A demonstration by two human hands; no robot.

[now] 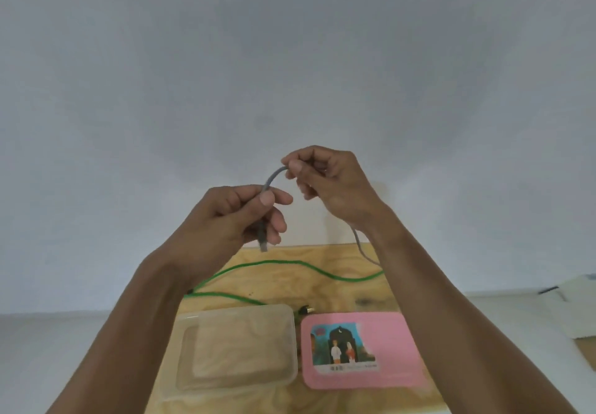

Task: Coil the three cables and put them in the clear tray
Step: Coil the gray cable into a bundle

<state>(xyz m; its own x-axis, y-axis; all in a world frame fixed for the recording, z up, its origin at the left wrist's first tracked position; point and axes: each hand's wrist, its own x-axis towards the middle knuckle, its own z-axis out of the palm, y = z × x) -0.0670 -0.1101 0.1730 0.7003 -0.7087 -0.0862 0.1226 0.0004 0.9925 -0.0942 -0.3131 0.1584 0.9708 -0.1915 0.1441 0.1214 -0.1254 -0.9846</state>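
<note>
Nearest the camera, the clear rectangular plastic tray [237, 347] sits empty at 6 o'clock. Left hand [240, 216] pinches the thin grey cable [272, 177] near its plug end – right hand [325, 181], at 2 o'clock from it, pinches the next section; the cable arcs between them. Remaining length trails toward 5 o'clock.

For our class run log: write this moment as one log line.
left hand: holds grey cable end | right hand: pinches same cable | green cable: uncoiled on table | clear tray: empty

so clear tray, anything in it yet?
Empty. Through the clear tray only bare wood shows; the green cable lies on the table behind it.
</note>
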